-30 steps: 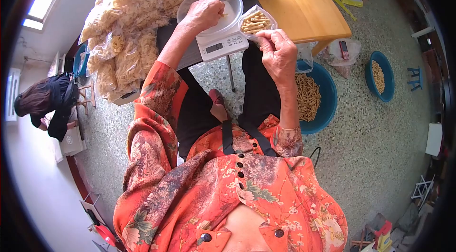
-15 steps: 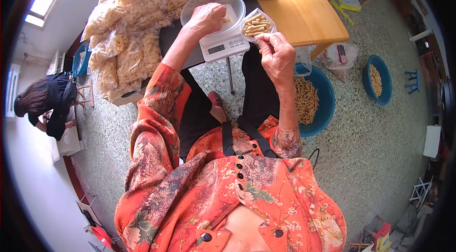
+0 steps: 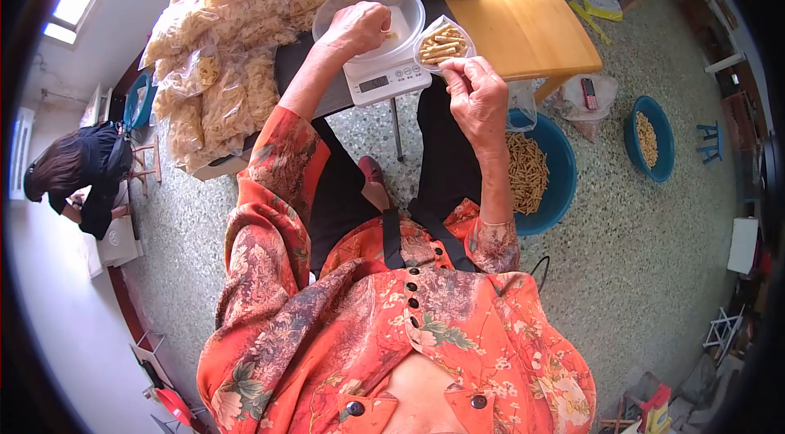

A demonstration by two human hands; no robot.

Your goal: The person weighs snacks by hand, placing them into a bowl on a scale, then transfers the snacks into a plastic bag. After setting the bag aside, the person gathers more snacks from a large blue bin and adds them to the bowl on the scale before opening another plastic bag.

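Note:
My left hand (image 3: 360,30) is over a clear round bowl (image 3: 415,18) that sits on a white digital scale (image 3: 384,84). Its fingers are curled together, and a small pale piece shows near the fingertips; what they grip is too small to name. To the right of the bowl, my right hand (image 3: 476,94) pinches the near edge of a small clear bag (image 3: 425,63) with tan sticks (image 3: 442,44) inside. Below this hand, a blue basin (image 3: 560,180) holds many similar sticks.
Filled plastic bags (image 3: 237,17) are piled left of the scale on a dark table (image 3: 293,66). A wooden chair (image 3: 523,21) stands at the right. Farther right are a phone (image 3: 589,94) on a bag and another basin (image 3: 669,148). A person (image 3: 102,164) bends over at the far left.
Both hands keep nearly the same places. The fingers of my left hand have shifted slightly over the bowl, and the bag in my right hand is tilted a little differently.

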